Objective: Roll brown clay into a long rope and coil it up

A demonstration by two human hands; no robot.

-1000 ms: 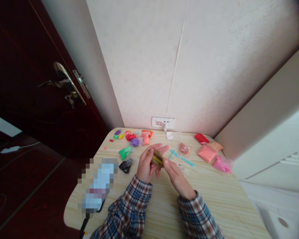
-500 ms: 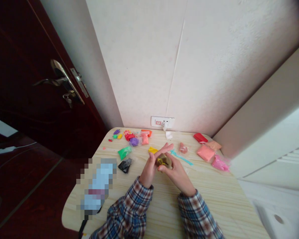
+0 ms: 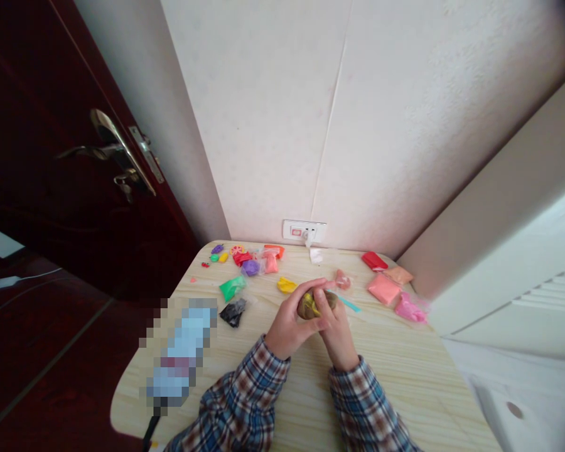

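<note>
Between my two hands is a lump of olive-brown modelling clay (image 3: 306, 307) streaked with yellow. My left hand (image 3: 284, 325) curls round its left side, the fingers over the far edge and the thumb at the near side. On the right, my right hand (image 3: 338, 333) wraps the lump with its thumb lying across the top. Part of the clay is hidden by the fingers. Just behind the hands lie a yellow packet (image 3: 287, 285), a clear-wrapped pinkish piece (image 3: 343, 280) and a light-blue strip (image 3: 349, 304), partly covered by my right hand.
Left on the wooden table (image 3: 395, 389) are green clay (image 3: 232, 288), a black packet (image 3: 233, 312), purple clay (image 3: 251, 268) and a pixelated object (image 3: 188, 342) with a black cord. Salmon (image 3: 383, 289) and pink packets (image 3: 410, 309) lie right. A socket (image 3: 304, 231) is on the wall.
My left hand's fingers, stretched out before, have curled round the clay. My right thumb has moved across its top. The view has shifted slightly.
</note>
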